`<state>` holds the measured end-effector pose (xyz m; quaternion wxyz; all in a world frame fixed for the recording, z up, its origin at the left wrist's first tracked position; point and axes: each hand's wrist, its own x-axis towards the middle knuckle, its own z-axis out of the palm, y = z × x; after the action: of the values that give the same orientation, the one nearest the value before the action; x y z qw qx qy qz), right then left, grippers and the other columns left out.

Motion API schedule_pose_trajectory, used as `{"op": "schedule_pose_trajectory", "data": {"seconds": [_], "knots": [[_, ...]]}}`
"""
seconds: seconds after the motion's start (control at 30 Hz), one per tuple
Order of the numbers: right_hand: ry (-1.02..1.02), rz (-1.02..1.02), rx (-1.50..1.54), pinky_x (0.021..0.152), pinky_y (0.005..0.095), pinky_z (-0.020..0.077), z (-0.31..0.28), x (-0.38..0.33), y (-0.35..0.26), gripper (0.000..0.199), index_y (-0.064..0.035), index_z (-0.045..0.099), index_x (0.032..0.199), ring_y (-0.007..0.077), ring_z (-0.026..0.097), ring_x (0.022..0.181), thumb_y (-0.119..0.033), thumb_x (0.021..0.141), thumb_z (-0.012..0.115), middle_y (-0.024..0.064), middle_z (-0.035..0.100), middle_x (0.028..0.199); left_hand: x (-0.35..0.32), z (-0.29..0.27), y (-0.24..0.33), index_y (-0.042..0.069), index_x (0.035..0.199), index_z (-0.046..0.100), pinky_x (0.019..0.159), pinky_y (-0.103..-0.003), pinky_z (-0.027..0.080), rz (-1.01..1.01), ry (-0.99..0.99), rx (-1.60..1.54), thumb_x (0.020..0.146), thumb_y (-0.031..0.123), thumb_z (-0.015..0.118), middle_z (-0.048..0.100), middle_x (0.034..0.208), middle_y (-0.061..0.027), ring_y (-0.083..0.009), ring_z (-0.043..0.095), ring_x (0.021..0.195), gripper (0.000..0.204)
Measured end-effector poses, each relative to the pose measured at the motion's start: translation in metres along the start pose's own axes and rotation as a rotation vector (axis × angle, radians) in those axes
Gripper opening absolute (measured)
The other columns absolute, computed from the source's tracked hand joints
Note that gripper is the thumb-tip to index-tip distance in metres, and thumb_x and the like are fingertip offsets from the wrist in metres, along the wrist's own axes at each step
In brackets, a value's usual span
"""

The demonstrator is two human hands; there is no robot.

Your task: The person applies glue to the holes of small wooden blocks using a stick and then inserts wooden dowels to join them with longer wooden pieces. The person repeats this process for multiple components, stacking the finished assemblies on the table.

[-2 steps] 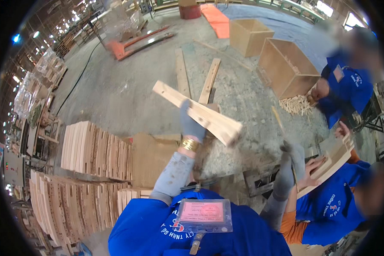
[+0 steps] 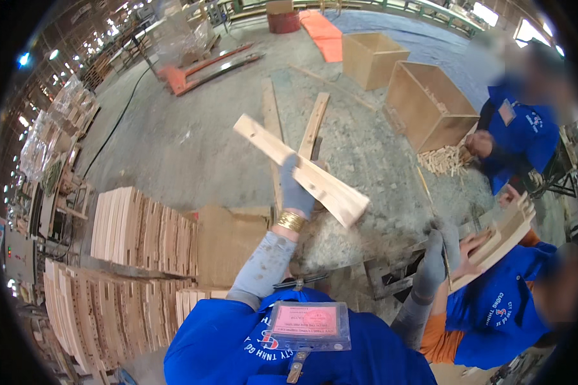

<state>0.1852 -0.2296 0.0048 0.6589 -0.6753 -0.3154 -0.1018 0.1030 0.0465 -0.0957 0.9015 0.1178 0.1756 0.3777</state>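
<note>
My left hand, in a grey glove, is closed around the middle of a pale wooden board with dark holes or knots. The board slants over the floor from upper left to lower right, and its lower end looks doubled, perhaps a second piece lying along it. My right hand, also gloved in grey, is closed on a long thin stick with a yellowish upper part, which stands almost upright. Just right of that hand, a co-worker's hands hold pale, notched wooden pieces.
Stacked wooden pieces fill the lower left beside a cardboard sheet. Two boards lie beyond my left hand. Open wooden boxes and a pile of small sticks are at right, near another co-worker. A red pallet jack stands far off.
My left hand and the board have shifted slightly right. The thin stick in my right hand has moved a little to the right at its upper end.
</note>
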Motion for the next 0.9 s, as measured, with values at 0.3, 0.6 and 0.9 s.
{"op": "schedule_pose_trajectory", "data": {"seconds": [0.3,0.6,0.9], "knots": [[-0.008,-0.176,-0.365,0.064,0.0331,0.048,-0.017,-0.019,0.004,0.017,0.0019,0.06,0.094,0.025,0.062,0.072,0.003,0.077,0.06,0.0149,0.063,0.082,0.02,0.038,-0.142,-0.003,0.14,0.005,0.101,-0.035,0.032,0.595,-0.246,1.27,0.062,0.019,0.074,0.018,0.143,-0.023,-0.031,0.03,0.127,0.106],[0.022,0.165,-0.209,0.073,0.0272,0.0473,-0.026,-0.056,0.005,0.015,0.0027,0.059,0.098,0.0169,0.06,0.082,0.0,0.087,0.05,0.0123,0.064,0.092,0.071,0.043,-0.239,0.014,0.142,0.012,0.094,-0.044,0.038,-0.232,0.123,1.441,0.056,0.049,0.071,0.028,0.133,-0.0305,-0.0417,0.043,0.114,0.11],[-0.014,0.257,-0.161,0.076,0.0313,0.0464,0.001,-0.039,0.016,0.015,0.0038,0.06,0.091,0.0199,0.06,0.083,-0.006,0.088,0.05,0.0125,0.064,0.088,0.088,0.047,-0.225,0.023,0.139,0.021,0.087,-0.056,0.036,-0.22,-0.027,2.137,0.072,0.043,0.061,0.028,0.136,-0.0178,-0.038,0.03,0.124,0.081]]}}
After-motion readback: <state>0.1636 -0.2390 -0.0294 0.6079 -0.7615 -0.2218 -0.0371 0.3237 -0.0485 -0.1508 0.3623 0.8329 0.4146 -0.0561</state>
